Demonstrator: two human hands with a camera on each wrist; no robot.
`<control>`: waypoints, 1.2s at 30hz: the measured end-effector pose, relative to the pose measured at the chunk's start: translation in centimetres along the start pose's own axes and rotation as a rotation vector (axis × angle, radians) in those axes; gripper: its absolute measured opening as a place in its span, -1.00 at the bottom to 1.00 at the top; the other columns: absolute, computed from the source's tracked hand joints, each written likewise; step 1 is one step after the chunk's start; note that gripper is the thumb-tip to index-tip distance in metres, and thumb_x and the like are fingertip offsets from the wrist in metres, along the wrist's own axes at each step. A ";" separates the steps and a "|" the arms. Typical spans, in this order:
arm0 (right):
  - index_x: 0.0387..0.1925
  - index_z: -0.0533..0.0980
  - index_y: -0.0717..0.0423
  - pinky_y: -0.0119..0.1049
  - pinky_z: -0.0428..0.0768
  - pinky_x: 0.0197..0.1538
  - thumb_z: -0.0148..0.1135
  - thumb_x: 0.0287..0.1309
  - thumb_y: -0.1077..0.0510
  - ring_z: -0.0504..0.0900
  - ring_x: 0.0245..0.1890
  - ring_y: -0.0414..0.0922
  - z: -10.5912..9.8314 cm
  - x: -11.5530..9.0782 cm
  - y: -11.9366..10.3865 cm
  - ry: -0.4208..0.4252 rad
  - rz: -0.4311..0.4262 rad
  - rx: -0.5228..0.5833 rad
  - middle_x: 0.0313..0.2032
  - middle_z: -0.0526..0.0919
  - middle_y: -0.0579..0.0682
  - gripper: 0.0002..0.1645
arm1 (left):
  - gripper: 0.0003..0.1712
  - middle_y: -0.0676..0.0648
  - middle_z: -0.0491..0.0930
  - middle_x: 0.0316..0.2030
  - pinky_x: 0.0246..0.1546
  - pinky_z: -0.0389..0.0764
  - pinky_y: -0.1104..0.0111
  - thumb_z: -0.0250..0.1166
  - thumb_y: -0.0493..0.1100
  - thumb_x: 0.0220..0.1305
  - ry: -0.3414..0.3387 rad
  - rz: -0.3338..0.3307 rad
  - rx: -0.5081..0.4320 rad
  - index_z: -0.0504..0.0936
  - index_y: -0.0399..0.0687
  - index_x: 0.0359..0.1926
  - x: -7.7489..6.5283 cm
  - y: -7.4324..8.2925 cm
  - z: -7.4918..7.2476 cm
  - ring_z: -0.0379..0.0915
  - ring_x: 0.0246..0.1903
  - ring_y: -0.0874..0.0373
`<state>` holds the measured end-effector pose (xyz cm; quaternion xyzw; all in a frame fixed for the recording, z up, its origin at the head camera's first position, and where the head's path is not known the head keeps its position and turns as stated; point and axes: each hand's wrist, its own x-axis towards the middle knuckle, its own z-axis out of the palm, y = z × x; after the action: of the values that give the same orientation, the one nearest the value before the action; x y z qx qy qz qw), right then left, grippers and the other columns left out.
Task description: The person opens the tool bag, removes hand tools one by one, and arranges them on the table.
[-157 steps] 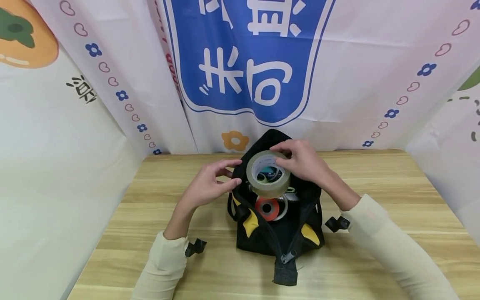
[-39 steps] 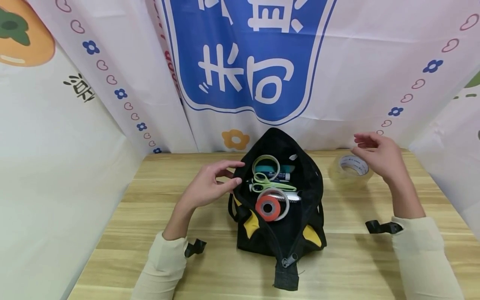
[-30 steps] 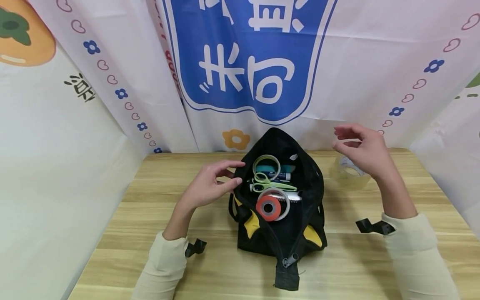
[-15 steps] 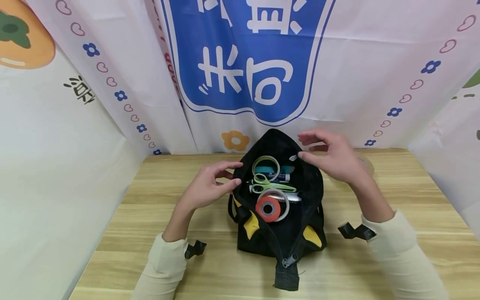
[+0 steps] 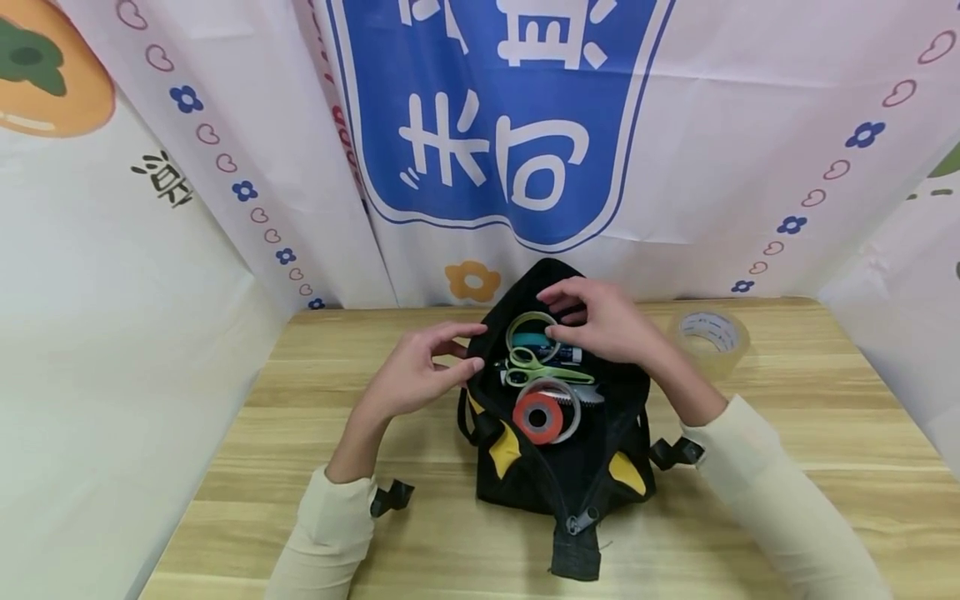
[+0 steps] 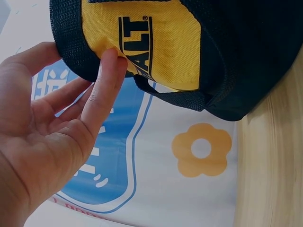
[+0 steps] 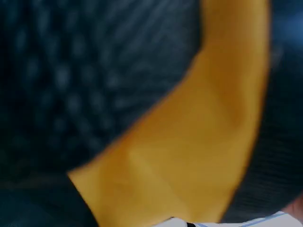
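A black and yellow tool bag (image 5: pixel 517 492) stands unzipped on the wooden table. My left hand (image 5: pixel 423 371) holds its left rim; in the left wrist view the thumb lies on the yellow fabric and the index fingertip goes behind the black edge. Over the bag's mouth my right hand (image 5: pixel 600 321) reaches in with parted fingers, the thumb tip right at a yellowish tape ring (image 5: pixel 517 323). Below that ring are green-handled scissors (image 5: pixel 558 375), a blue tube (image 5: pixel 567 354) and a red roll (image 5: pixel 537 418). The right wrist view shows only bag fabric (image 7: pixel 189 142), blurred.
A wide roll of clear tape (image 5: pixel 708 342) lies on the table right of the bag. A zipper pull (image 5: pixel 582 521) hangs at the bag's front. Behind the table (image 5: pixel 787 500) hangs a white printed curtain (image 5: pixel 712 167).
My right hand has lifted the clear tape roll out of the bag, set it down on the right, let go and come back over the bag's mouth. My left hand has stayed.
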<state>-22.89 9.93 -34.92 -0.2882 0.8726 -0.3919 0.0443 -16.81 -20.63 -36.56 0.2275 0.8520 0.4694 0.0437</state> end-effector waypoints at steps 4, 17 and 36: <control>0.29 0.60 0.19 0.05 0.75 0.25 0.43 0.34 0.23 0.73 0.19 0.13 0.7 0.6 0.6 -0.043 0.007 -0.002 0.22 0.71 0.17 -0.48 | -0.47 -0.17 0.62 0.37 -0.21 0.81 0.36 0.40 -0.17 0.47 -0.009 0.004 -0.008 0.62 -0.06 0.41 0.1 0.0 0.1 0.75 0.06 -0.06; 0.24 0.65 0.21 0.02 0.80 0.13 0.48 0.28 0.22 0.77 0.12 0.14 3.3 1.6 2.6 -0.140 -0.042 -0.068 0.16 0.75 0.19 -0.50 | -0.47 -0.17 0.62 0.37 -0.11 0.84 0.34 0.40 -0.18 0.47 -0.011 0.004 0.000 0.62 -0.08 0.41 0.4 0.2 -0.1 0.73 0.10 -0.08; 0.15 0.69 0.15 -0.02 0.74 0.13 0.25 0.42 0.31 0.78 0.00 -0.02 6.3 2.1 3.0 -0.198 -0.041 -0.158 0.06 0.79 0.11 -0.67 | -0.48 -0.17 0.63 0.35 -0.15 0.83 0.35 0.40 -0.17 0.47 -0.005 0.002 0.009 0.63 -0.06 0.40 -0.2 0.1 -0.2 0.75 0.08 -0.06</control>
<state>-24.15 6.23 -41.10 -0.3460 0.8860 -0.2924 0.0994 -16.71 -20.81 -36.43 0.2298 0.8537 0.4652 0.0445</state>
